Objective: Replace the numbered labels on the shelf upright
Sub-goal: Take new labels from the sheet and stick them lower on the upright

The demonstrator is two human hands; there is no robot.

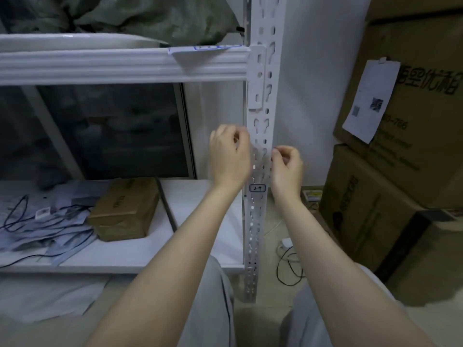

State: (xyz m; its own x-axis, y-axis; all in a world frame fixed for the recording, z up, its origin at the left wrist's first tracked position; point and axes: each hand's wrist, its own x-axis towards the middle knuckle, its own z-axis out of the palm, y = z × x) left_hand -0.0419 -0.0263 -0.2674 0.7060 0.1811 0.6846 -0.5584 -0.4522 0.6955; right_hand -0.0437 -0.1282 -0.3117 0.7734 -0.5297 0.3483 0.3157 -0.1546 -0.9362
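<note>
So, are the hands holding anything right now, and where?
Cannot tell: left hand and right hand curl fingers either side of the upright, but nothing clear shows between them.

LEFT of shelf upright [261, 113]: open bay under beam [100, 67], bare shelf board [200, 209] beside it | FARTHER LEFT: brown carton [125, 209], cable-and-paper heap [42, 221] block | RIGHT: clear strip along white wall [313, 96], closed off by stacked cardboard boxes [406, 176] | FLOOR: charger [286, 242], black cable [288, 271] | MID-HEIGHT: left hand [229, 156], right hand [288, 166] crowd both flanks

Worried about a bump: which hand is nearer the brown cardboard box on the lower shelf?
Left. The left hand is above-right of the brown cardboard box, left of the white perforated upright; the right hand is across the upright, farther away.
</note>
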